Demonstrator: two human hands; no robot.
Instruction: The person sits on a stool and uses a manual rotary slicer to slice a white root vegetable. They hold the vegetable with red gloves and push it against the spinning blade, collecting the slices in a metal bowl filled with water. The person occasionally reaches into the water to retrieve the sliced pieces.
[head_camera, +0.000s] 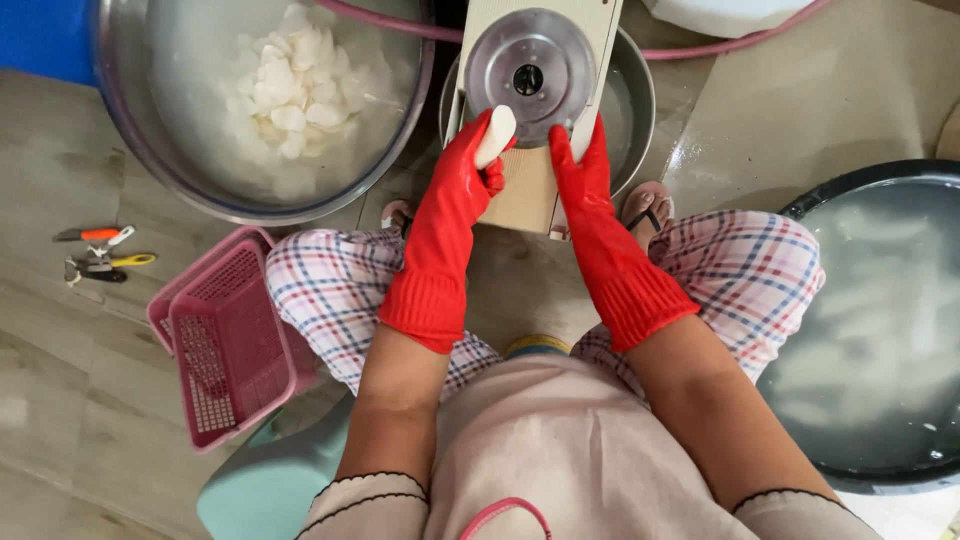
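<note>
White root piece (496, 135): pale, oblong, peeled. It is being gripped in the left hand (470, 165), whose red-gloved fingers are being curled tightly round its lower end. Its long axis is being held tilted up and slightly right, so that the rounded upper end is being pressed against the lower left edge of the round steel blade disc (530, 75). The piece is lying directly above and ahead of the left hand, which is the nearer one.

Slicer board (530, 150): beige, upright, carrying the disc. It is being steadied by the right hand (585, 160), also red-gloved, whose fingers are being laid flat and extended along the board's right edge; nothing is being enclosed in that hand.

Small steel bowl (635, 95): set under and behind the board.

Large steel basin (190, 170): upper left, water and white slices being held in it.

Dark tub (850, 195): right, cloudy water with pale long pieces.

Pink basket (225, 340): on the floor, beside the left knee.

Peelers (105, 255): far left on the floor, well apart from both hands.
</note>
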